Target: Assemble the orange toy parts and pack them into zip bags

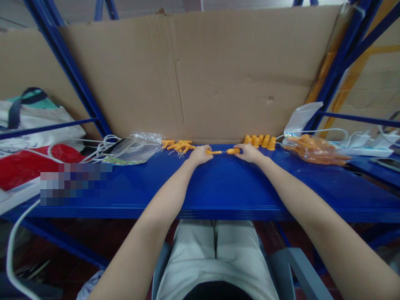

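Both my hands rest at the far edge of a blue shelf [218, 187], close to a cardboard back wall. My left hand [200, 155] is closed on an orange ridged plastic piece [213, 152]. My right hand [250, 153] is closed on a short orange cap-like piece [233, 151]. A thin metal spring or pin seems to link the two pieces between my hands. Left of my left hand lie several orange foot-shaped parts [179, 146] with small springs. A row of orange caps [261, 141] stands behind my right hand.
A clear plastic bag [134, 148] and white cables [100, 146] lie at the left. A bag full of orange parts [314, 149] sits at the right, by a white power strip [368, 146]. A red and white tote [28, 137] lies far left. Blue rack posts flank the cardboard [203, 75].
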A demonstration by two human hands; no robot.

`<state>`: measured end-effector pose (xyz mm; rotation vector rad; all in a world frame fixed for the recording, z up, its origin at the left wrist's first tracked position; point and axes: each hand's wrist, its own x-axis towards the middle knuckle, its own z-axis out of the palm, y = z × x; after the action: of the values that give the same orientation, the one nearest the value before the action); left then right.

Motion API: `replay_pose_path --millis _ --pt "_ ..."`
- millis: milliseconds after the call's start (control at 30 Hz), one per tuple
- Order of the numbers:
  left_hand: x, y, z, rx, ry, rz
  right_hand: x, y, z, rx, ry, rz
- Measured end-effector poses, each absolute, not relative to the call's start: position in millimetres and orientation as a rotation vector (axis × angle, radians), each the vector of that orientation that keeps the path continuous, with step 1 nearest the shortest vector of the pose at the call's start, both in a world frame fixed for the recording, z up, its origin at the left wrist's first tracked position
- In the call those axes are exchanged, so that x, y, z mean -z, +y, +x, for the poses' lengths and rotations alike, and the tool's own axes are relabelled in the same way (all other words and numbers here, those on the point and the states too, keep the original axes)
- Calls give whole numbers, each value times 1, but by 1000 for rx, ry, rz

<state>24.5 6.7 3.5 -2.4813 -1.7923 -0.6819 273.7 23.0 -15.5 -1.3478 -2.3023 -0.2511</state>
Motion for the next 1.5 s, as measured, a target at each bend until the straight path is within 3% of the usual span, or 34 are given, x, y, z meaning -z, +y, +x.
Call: replay_pose_path --millis 467,833,1500 --pt "-1 8 22 1155 -2210 -2858 9 17 258 166 -2264 -1253" --pt "0 9 21 1317 -2223 -2997 10 19 255 -28 -2136 -1287" --pt "6 18 23 1225 -2086 -2981 16 31 261 -597 -1843 -1207"
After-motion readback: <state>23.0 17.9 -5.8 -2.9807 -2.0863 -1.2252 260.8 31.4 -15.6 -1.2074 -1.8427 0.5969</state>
